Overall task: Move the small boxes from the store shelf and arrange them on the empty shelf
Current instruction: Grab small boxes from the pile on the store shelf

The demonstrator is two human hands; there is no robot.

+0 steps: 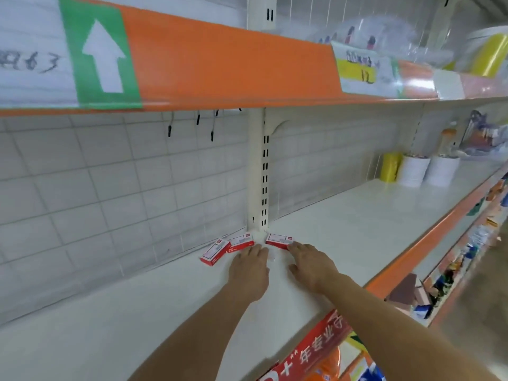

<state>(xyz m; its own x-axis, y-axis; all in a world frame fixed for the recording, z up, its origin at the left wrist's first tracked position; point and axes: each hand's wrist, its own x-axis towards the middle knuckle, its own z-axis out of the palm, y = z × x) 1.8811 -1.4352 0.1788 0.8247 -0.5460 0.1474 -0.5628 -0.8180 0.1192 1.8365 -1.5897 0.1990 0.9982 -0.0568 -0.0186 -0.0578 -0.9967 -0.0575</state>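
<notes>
Glossy cardboard boxes (240,241) on smooth painted-metal shelf (343,229), wire-grid back (110,188).

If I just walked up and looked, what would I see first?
Probably the big white arrow on its green sign, up on the orange shelf edge at top left. Next, two hands reaching to the back of the white shelf: the left hand and right hand touch small red boxes lying by the upright post.
</notes>
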